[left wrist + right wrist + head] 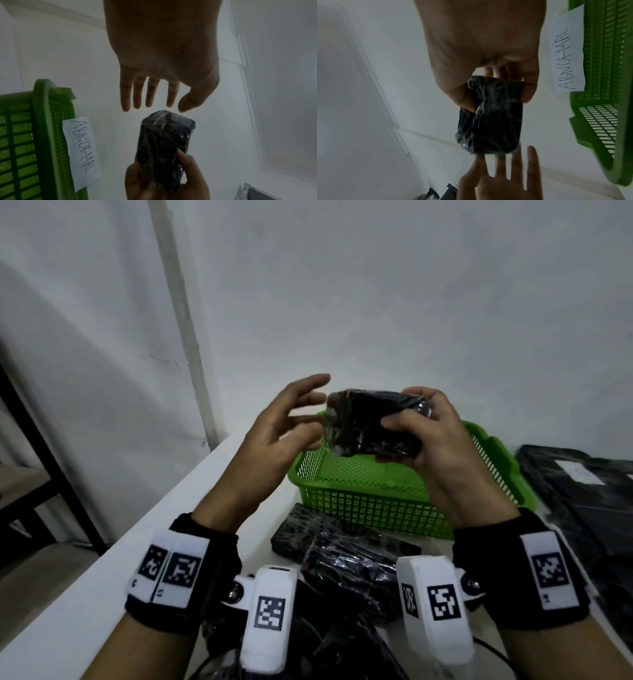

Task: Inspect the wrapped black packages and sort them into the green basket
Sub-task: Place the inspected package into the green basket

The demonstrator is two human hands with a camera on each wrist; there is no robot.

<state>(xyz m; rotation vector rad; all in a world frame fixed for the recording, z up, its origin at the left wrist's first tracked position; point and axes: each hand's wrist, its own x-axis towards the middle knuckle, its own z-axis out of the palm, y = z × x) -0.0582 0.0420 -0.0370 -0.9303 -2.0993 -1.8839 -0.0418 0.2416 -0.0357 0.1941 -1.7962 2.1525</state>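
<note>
My right hand (424,436) grips a black package wrapped in clear film (370,422) by its right end, thumb on the near face, holding it in the air above the green basket (370,491). The same package (165,146) (491,119) shows in both wrist views. My left hand (287,426) hovers just left of the package with fingers spread and straight, a small gap away from it. More wrapped black packages (342,546) lie on the white table in front of the basket.
A paper label reading ABNORMAL (82,150) is stuck on the basket's side. A large black wrapped item (582,494) lies to the right of the basket. The white table's left edge (144,529) runs diagonally; a dark shelf frame (41,440) stands beyond it. A white wall is behind.
</note>
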